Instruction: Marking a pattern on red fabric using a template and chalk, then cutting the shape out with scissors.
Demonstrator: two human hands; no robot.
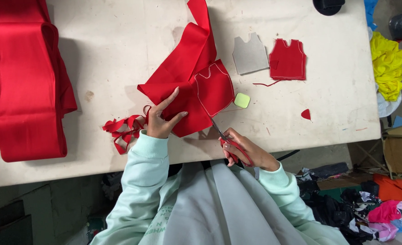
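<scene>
Scissors [230, 143] mostly hidden: red handles buried in right hand [246, 152], only thin blades show, tips at fabric [187, 77] edge; how far the blades are apart, cannot tell. Top of the fabric strip cut off by frame. Black object [329, 5] at top edge cropped, unidentifiable. Red roll [24, 86] at left partly out of frame.

Right hand fingers closed through scissor handles, sitting at table [110, 36] front edge. Left hand [162, 119] flat, fingers spread, pressing folded red fabric down; not gripping anything. Fabric lies mid-table, with chalk-outlined vest shape [214, 88] on top, blades meeting its lower left outline.

Green chalk [242, 100] just beside vest shape, right. Grey template [249, 55] and cut red piece [287, 60] side by side further right, well apart from hands. Red scraps [124, 128] touching left wrist area, near front edge. Small red offcut [306, 114] alone on the right. Bare tabletop between roll and fabric, and right of offcut. Cloth pile [387, 66] beyond table's right edge.
</scene>
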